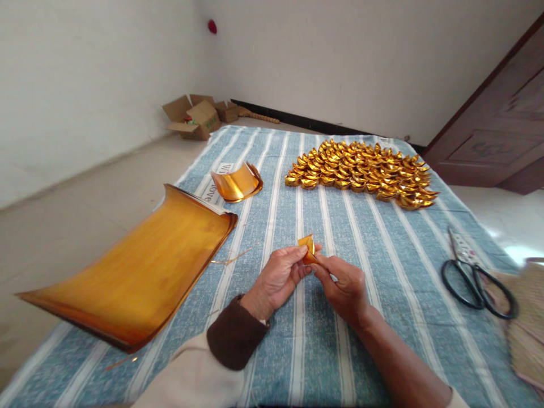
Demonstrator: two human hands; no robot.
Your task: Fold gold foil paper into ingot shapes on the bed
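At frame centre, the left hand (278, 280) and right hand (344, 286) are pinching one gold paper ingot (307, 248) mid-fold, with a finished ingot pile (361, 173) upper right and a large gold sheet stack (136, 266) left unused.

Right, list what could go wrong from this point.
1. The small gold foil piece is pinched only at the fingertips of the left hand and right hand; thin foil might tear or crease crookedly.
2. The large gold sheets curl up at the edges and overhang the striped cloth; a draught or nudge could slide them off.
3. The scissors lie near the right forearm, so a sweep could knock them.
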